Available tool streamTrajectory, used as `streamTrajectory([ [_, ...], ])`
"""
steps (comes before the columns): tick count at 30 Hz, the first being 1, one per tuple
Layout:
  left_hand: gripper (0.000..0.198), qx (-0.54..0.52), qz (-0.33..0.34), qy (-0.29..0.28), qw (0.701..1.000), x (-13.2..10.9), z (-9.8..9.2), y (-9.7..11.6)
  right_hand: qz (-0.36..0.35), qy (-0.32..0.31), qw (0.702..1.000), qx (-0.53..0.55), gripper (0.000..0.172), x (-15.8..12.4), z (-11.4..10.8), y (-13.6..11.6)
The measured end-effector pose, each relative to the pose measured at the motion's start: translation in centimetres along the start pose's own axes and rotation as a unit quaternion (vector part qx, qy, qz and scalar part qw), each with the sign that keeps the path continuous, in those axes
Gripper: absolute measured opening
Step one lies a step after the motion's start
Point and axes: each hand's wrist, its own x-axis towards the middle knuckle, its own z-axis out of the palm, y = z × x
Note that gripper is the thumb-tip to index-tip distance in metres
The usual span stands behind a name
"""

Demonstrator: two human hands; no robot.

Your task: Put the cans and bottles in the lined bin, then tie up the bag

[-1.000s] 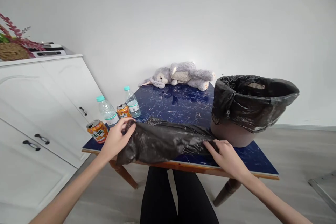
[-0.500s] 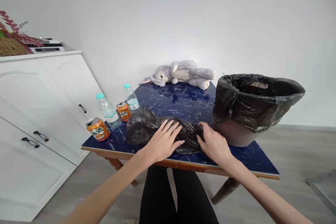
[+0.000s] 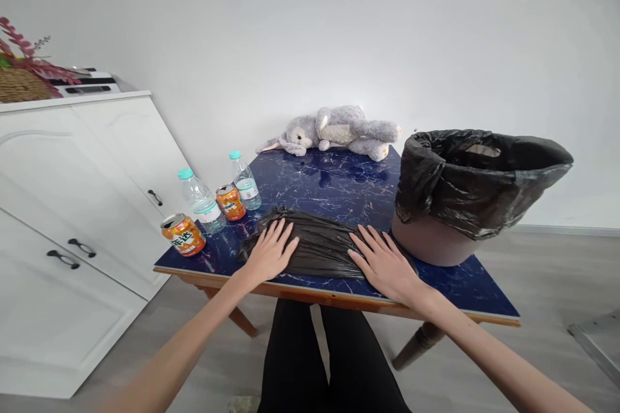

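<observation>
A black plastic bag (image 3: pixel 322 246) lies flattened along the front of the blue marble-patterned table (image 3: pixel 334 187). My left hand (image 3: pixel 271 251) rests flat on its left part, fingers spread. On the bag's right end my right hand (image 3: pixel 382 261) presses down, fingers also stretched out. Fine creases run across the bag between the two hands. Close to my right hand stands a brown bin (image 3: pixel 431 242), its rim covered by a black bin liner (image 3: pixel 484 197) folded over the outside.
Left of the bag stand two orange drink cans (image 3: pixel 184 235) and two clear bottles (image 3: pixel 199 201) with turquoise caps. A grey plush rabbit (image 3: pixel 334 130) lies at the table's back edge against the wall. A white cabinet (image 3: pixel 87 206) stands on the left.
My left hand has slid left over the bag and my right hand slightly right. The bag, bunched up before, is now flatter and stretched between them.
</observation>
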Motion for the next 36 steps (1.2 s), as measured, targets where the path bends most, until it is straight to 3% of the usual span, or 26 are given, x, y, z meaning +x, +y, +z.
streamTrajectory([
  [3, 0.064, 0.046, -0.037, 0.033, 0.998, -0.9, -0.6, -2.0, -0.011, 0.003, 1.0, 0.004, 0.07, -0.2, 0.1, 0.3],
  [5, 0.059, 0.058, -0.035, 0.083, 0.994, -1.2, -1.6, -1.5, -0.011, 0.005, 1.0, 0.005, 0.07, 0.0, 0.3, 0.4],
  [8, 0.054, 0.011, 0.067, 0.127, 0.99, -1.0, -2.9, 1.4, -0.024, -0.002, 1.0, 0.015, 0.069, 0.6, 0.4, 0.4],
  [10, 0.053, -0.035, 0.152, 0.102, 0.982, -0.5, -3.1, 3.4, -0.036, -0.015, 0.999, 0.023, 0.068, 1.2, 0.3, 0.5],
  [12, 0.056, -0.058, 0.186, 0.058, 0.979, 0.2, -2.6, 4.2, -0.039, -0.025, 0.998, 0.03, 0.067, 1.6, 0.2, 0.5],
  [14, 0.059, -0.054, 0.157, 0.021, 0.986, 0.8, -1.6, 3.4, -0.032, -0.03, 0.998, 0.033, 0.067, 1.6, 0.0, 0.4],
  [17, 0.06, -0.032, 0.1, 0.003, 0.994, 0.9, -0.7, 0.4, -0.02, -0.032, 0.999, 0.038, 0.07, 0.3, -0.4, 0.4],
  [19, 0.056, -0.022, 0.092, 0.039, 0.995, 0.1, -1.1, -1.3, -0.037, -0.03, 0.998, 0.043, 0.073, -1.6, -0.7, 0.4],
  [21, 0.05, -0.026, 0.097, 0.095, 0.99, -1.6, -2.2, -1.6, -0.074, -0.02, 0.996, 0.043, 0.074, -3.8, -0.9, 0.6],
  [23, 0.044, -0.052, 0.111, 0.132, 0.984, -3.7, -3.3, -0.3, -0.114, 0.007, 0.993, 0.026, 0.078, -5.9, -1.0, 0.9],
  [26, 0.041, -0.104, 0.155, 0.118, 0.975, -6.6, -4.2, 3.6, -0.157, 0.065, 0.985, -0.021, 0.078, -8.3, -1.0, 1.4],
  [30, 0.069, -0.109, 0.224, 0.058, 0.967, -7.6, -3.4, 7.8, -0.194, 0.117, 0.973, -0.044, 0.06, -10.0, -2.2, 2.1],
  [33, 0.086, -0.117, 0.22, 0.036, 0.968, -7.0, -2.8, 8.3, -0.229, 0.155, 0.961, -0.01, 0.054, -10.9, -4.7, 2.0],
  [36, 0.092, -0.15, 0.225, 0.005, 0.963, -6.7, -2.8, 8.1, -0.247, 0.178, 0.95, 0.07, 0.046, -11.1, -8.2, 0.8],
])
